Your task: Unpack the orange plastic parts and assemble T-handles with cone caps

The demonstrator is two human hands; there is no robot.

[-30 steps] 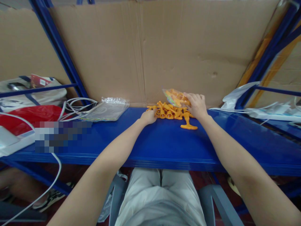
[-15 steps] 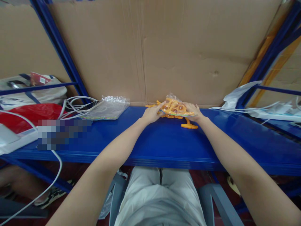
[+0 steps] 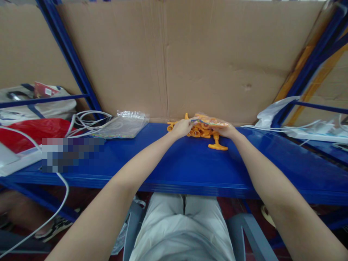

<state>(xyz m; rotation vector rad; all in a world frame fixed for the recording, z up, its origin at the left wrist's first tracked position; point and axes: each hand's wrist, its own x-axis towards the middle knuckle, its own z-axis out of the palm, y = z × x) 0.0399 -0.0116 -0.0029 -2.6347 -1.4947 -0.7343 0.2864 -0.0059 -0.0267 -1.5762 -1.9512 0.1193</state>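
A clear plastic bag (image 3: 208, 120) holding orange plastic parts lies nearly flat over a pile of loose orange parts (image 3: 198, 132) at the back of the blue shelf (image 3: 174, 163). My left hand (image 3: 182, 127) grips the bag's left end with its fingers closed. My right hand (image 3: 227, 130) holds the bag's right end, fingers curled around it. One orange T-shaped part (image 3: 218, 143) stands apart just in front of my right hand.
A stack of empty clear bags (image 3: 123, 125) lies to the left, beside white cables (image 3: 87, 121). Red and white bags (image 3: 35, 128) fill the far left. White plastic and cables (image 3: 299, 127) sit at the right. A cardboard wall (image 3: 190, 58) backs the shelf.
The bag came down from my raised right hand onto the pile. My left hand moved right and took hold of its left end, so both hands now hold it flat.
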